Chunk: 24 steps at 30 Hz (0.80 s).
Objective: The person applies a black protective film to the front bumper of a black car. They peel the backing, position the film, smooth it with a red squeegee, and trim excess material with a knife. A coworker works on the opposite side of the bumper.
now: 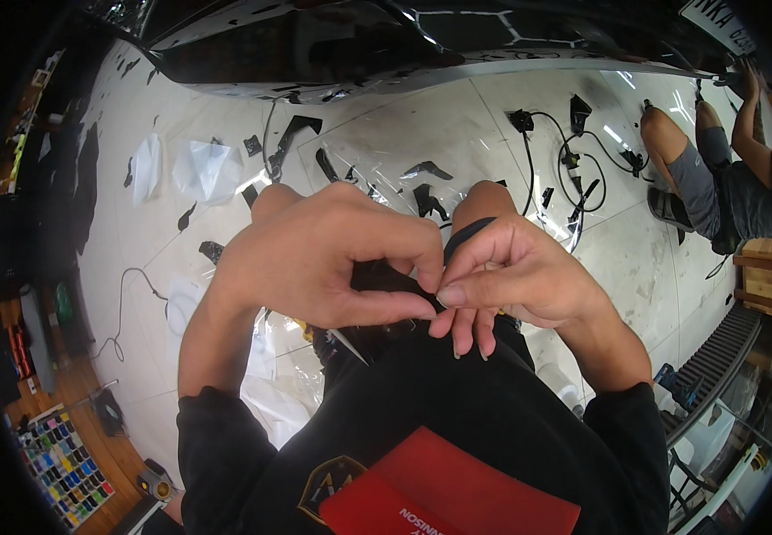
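My left hand (314, 254) and my right hand (524, 276) meet in front of my body, above my lap. Between right thumb and forefinger is a thin, dark curved strip (470, 232), perhaps film, its upper end sticking out above the fingers. The left thumb and forefinger close in from the other side at the right thumb tip; whatever they pinch is hidden or too small to name. The other right fingers hang loosely below. A pointed pale blade-like tip (350, 348) shows under my left wrist. Against my black shirt lies a red flat piece (457, 486).
The glossy black car body (314, 53) spans the top. Dark film scraps (297, 134), white sheets (207, 169) and black cables (573, 165) litter the tiled floor. Another person (716, 169) sits at the right. A color-swatch board (65, 468) lies lower left.
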Each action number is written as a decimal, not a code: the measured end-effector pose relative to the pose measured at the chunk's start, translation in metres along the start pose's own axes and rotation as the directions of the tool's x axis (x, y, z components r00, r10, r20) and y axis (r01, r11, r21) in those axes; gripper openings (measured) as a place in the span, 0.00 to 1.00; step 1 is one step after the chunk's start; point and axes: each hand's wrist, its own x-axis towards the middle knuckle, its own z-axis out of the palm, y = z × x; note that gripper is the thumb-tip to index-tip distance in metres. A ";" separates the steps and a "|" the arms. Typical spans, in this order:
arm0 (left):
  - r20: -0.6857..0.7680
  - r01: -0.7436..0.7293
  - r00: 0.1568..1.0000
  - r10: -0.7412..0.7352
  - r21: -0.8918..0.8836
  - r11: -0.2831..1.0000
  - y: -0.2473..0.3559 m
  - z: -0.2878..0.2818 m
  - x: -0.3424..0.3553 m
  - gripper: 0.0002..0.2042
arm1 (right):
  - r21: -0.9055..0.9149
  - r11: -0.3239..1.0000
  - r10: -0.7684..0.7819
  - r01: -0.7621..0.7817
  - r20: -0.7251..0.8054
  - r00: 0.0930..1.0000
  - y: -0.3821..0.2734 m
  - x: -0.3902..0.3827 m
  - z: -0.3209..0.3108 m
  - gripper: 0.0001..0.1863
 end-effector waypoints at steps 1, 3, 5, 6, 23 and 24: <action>0.003 0.000 1.000 0.000 -0.001 1.000 0.000 0.000 0.000 0.09 | 0.001 1.000 -0.003 0.003 0.004 1.000 0.000 0.000 0.000 0.12; 0.000 -0.003 1.000 0.003 0.009 1.000 0.000 -0.001 -0.001 0.09 | 0.004 1.000 -0.006 0.006 0.011 1.000 0.000 0.000 0.001 0.12; -0.002 -0.001 1.000 0.001 0.014 1.000 0.001 0.000 -0.001 0.09 | -0.013 1.000 -0.006 0.006 0.011 1.000 -0.001 0.000 0.001 0.12; -0.003 0.001 1.000 -0.001 0.015 1.000 0.001 0.000 -0.002 0.09 | -0.022 1.000 -0.007 0.007 0.011 1.000 -0.001 0.000 0.001 0.12; -0.013 -0.043 0.999 0.042 -0.056 0.998 -0.004 0.002 0.002 0.09 | -0.031 0.999 -0.011 0.012 0.049 0.999 0.001 0.002 -0.002 0.12; -0.009 -0.049 0.999 0.048 -0.059 0.997 -0.003 0.001 0.003 0.09 | -0.017 1.000 -0.009 0.010 0.060 0.998 0.002 0.002 -0.003 0.12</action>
